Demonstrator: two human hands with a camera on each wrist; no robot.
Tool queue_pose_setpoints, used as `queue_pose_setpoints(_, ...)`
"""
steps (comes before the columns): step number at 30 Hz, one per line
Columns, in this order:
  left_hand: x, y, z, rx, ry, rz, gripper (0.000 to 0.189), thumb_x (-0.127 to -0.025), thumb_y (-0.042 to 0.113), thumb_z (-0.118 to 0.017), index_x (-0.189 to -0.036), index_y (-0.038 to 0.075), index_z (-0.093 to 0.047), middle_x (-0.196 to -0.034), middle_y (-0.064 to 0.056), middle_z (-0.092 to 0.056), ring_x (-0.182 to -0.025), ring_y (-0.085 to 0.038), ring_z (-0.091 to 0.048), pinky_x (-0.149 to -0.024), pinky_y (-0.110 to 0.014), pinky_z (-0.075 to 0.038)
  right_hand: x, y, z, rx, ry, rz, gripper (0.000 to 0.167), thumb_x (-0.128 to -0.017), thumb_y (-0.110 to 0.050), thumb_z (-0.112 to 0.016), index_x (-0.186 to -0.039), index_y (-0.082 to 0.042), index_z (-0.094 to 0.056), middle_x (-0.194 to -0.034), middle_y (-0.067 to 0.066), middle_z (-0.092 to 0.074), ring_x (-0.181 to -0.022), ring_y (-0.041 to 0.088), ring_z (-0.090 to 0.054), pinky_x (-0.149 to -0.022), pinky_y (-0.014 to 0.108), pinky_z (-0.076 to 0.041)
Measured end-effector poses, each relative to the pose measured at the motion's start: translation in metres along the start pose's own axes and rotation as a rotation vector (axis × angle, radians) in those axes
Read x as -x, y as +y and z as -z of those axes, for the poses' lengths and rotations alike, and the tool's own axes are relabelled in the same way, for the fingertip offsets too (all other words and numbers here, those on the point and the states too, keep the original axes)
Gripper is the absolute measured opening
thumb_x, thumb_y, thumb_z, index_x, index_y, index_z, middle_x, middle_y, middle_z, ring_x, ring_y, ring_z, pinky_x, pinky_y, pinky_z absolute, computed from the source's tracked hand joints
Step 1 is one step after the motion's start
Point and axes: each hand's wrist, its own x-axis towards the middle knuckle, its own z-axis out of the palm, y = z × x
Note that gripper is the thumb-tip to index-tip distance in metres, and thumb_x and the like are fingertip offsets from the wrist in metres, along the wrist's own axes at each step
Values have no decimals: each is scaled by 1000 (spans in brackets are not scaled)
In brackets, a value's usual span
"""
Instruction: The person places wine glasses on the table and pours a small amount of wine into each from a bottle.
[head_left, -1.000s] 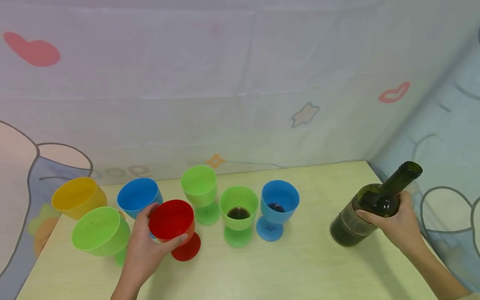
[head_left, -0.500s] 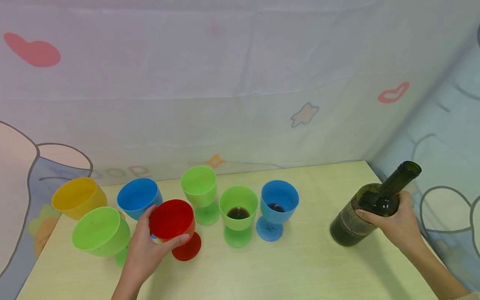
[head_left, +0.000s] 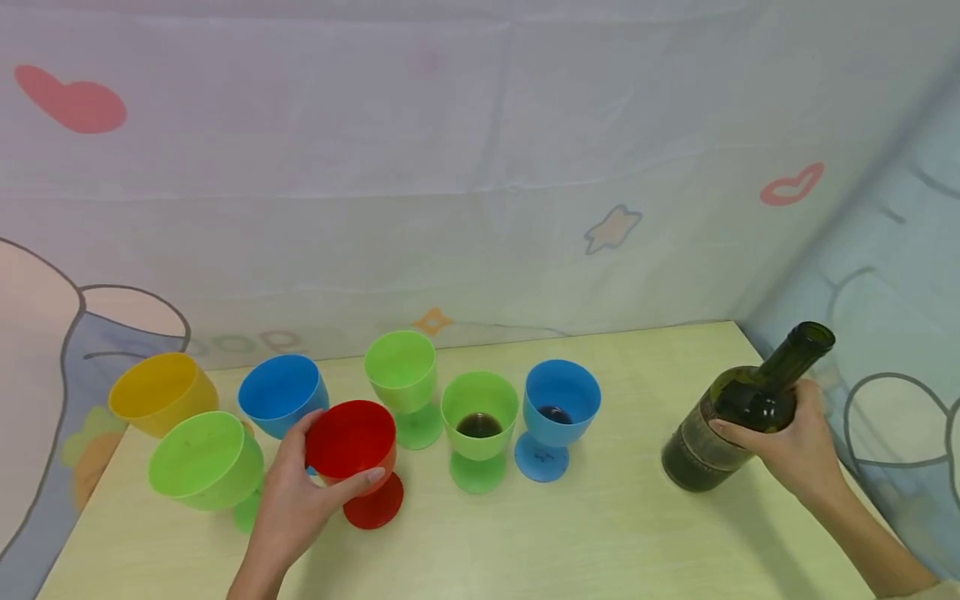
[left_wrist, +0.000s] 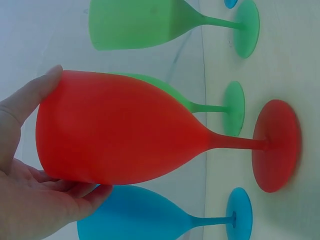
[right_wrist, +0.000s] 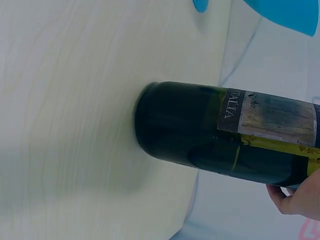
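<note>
My left hand [head_left: 288,508] holds a red plastic wine glass [head_left: 351,450] by its bowl, thumb on the near side and fingers round the far side. In the left wrist view the red glass [left_wrist: 120,130] stands with its foot close to the tabletop, and its bowl interior is hidden. At the right, my right hand [head_left: 795,450] grips a dark green wine bottle [head_left: 701,450] round its upper body. The bottle's neck is uncapped. Its base is right at the tabletop in the right wrist view, where a label [right_wrist: 277,117] shows and only part of the hand is seen.
Right of the red glass stand a green glass [head_left: 480,408] and a blue glass [head_left: 561,404], both with dark liquid. Another green glass [head_left: 401,367] is behind. Yellow [head_left: 168,400], blue [head_left: 281,396] and green [head_left: 210,467] glasses crowd the left. A printed cloth [head_left: 450,167] backs the table [head_left: 570,542].
The red glass has shifted very slightly toward me in my left hand. The bottle's neck has tipped a little to the left. The view has drifted slightly; the other glasses stay put.
</note>
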Motion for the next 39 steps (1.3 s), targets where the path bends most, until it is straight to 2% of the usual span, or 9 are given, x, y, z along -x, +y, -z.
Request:
queue_pose_setpoints(3, 1, 3, 0, -6, -4, 3, 101, -70, 38, -78, -142, 4, -18, -135, -17, -34, -119, -36, -34, -77, -44, -51, 0, -1, -2, -5, 8, 13, 83, -74, -21, -76, -128, 7, -20, -120, 28, -32, -102, 44, -41, -75, 52, -35)
queue_pose_setpoints(10, 4, 14, -3, -10, -13, -30, 98, -68, 40, -79, -141, 4, -22, -134, -14, -36, -118, -33, -36, -78, -44, -51, 4, -6, -5, -3, 4, 67, 84, -72, -17, -78, -129, 5, -21, -120, 25, -34, -101, 40, -41, -76, 43, -35)
queue_pose_setpoints(14, 5, 20, -6, -13, -5, -65, 96, -67, 39, -79, -139, 5, -25, -132, -12, -38, -116, -32, -38, -78, -44, -51, 8, -11, -8, 14, -20, 87, 85, -71, -18, -79, -129, 4, -21, -117, 27, -37, -98, 45, -44, -73, 53, -36)
queue_pose_setpoints(19, 8, 25, -8, -25, -3, -115, 94, -67, 37, -81, -137, 4, -28, -130, -11, -40, -115, -30, -40, -78, -44, -51, 13, -25, -11, 44, -36, 131, 86, -68, -18, -81, -128, 5, -23, -111, 29, -44, -95, 46, -48, -71, 54, -39)
queue_pose_setpoints(24, 12, 31, -9, -57, -18, -130, 92, -66, 37, -81, -136, 5, -31, -129, -10, -41, -114, -29, -40, -78, -44, -51, 17, -43, -17, 92, -10, 246, 83, -60, -12, -83, -122, 6, -31, -102, 25, -52, -90, 40, -53, -70, 49, -40)
queue_pose_setpoints(29, 15, 38, -12, -62, -47, -120, 92, -64, 38, -82, -135, 6, -33, -128, -9, -43, -113, -29, -42, -75, -42, -52, 20, -57, -24, 166, 29, 415, 76, -53, -8, -83, -112, 11, -39, -93, 21, -53, -80, 36, -54, -64, 50, -42)
queue_pose_setpoints(34, 17, 43, -15, -55, -77, -100, 93, -62, 37, -83, -134, 7, -33, -128, -9, -43, -114, -31, -42, -71, -39, -53, 22, -67, -28, 290, 70, 582, 72, -46, -14, -82, -103, 10, -45, -85, 18, -54, -71, 31, -52, -58, 48, -44)
queue_pose_setpoints(39, 21, 50, -20, -30, -81, -114, 90, -60, 33, -85, -131, 9, -37, -124, -7, -46, -112, -29, -44, -69, -37, -53, 24, -76, -32, 411, 85, 677, 70, -45, -19, -79, -100, 7, -44, -85, 18, -54, -74, 30, -51, -58, 49, -41)
